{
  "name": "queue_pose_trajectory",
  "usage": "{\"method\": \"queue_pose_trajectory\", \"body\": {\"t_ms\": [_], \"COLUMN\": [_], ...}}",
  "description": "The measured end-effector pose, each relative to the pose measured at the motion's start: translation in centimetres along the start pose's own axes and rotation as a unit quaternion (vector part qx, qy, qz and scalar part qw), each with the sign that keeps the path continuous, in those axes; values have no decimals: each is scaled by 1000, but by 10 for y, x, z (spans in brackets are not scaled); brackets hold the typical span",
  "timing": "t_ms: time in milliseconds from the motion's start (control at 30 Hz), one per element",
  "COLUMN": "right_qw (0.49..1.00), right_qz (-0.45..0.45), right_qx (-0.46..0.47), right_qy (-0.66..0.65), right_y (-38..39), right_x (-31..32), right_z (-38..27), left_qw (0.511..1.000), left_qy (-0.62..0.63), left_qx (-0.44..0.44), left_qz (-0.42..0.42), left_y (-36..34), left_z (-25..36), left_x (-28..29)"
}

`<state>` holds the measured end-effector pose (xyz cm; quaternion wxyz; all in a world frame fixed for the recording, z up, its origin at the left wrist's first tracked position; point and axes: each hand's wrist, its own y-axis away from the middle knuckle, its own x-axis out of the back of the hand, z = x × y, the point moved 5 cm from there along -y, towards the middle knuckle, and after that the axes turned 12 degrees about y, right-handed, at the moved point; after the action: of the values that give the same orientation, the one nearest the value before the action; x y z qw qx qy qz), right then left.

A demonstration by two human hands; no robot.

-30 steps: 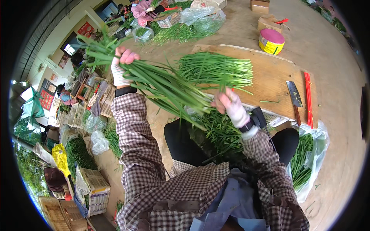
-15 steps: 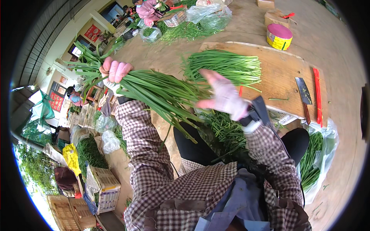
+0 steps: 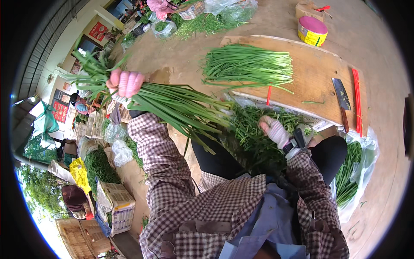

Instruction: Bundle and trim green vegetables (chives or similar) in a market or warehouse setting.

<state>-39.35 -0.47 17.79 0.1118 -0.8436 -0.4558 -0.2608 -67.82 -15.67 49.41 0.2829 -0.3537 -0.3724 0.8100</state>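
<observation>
My left hand (image 3: 124, 84), in a pinkish glove with bare fingertips, is closed around a bunch of long green garlic chives (image 3: 179, 105). The stem ends fan out toward the middle, and the leafy ends stick out past the fist. Over a heap of loose green trimmings (image 3: 252, 144) between my knees is my right hand (image 3: 276, 131), gloved the same way. Its fingers are curled in, and whatever they may hold is hidden. Beyond it, a neat pile of chives (image 3: 250, 64) lies on a wooden board (image 3: 317, 88), stems pointing right.
On the board's right side lie a knife (image 3: 340, 95) and red tie strips (image 3: 357, 101). A pink-topped round roll (image 3: 312, 31) stands behind it. Right of my knee sits a plastic bag of chives (image 3: 349, 172); crates (image 3: 123, 209) stand at left. Another person's pink sleeve (image 3: 160, 7) shows far off.
My right hand has left the stem ends of the held bunch, moved down and right to the loose greens, and curled its spread fingers. My left hand still holds the bunch, slightly further left.
</observation>
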Motion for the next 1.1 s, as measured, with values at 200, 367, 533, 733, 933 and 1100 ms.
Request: {"method": "queue_pose_trajectory", "body": {"t_ms": [200, 367, 533, 733, 933, 1100], "right_qw": [954, 944, 706, 850, 979, 885], "right_qz": [93, 8, 213, -110, -29, -89], "right_qx": [176, 327, 649, 199, -52, 53], "right_qy": [226, -40, 185, -474, -193, 454], "right_y": [-2, -39, -7, 19, 24, 17], "right_x": [33, 43, 6, -5, 9, 47], "right_z": [-64, -125, -161, -69, 49, -11], "left_qw": [999, 992, 987, 989, 996, 998], "left_qy": [7, 60, 82, 86, 31, 46], "left_qx": [-30, -85, -121, -106, -84, -49], "left_qz": [-32, -71, -64, 53, -2, 1], "left_y": [-14, -32, -30, 8, 17, -6], "left_z": [13, 1, -2, 13, 18, 5], "left_x": [-19, -29, -29, -12, -3, -26]}}
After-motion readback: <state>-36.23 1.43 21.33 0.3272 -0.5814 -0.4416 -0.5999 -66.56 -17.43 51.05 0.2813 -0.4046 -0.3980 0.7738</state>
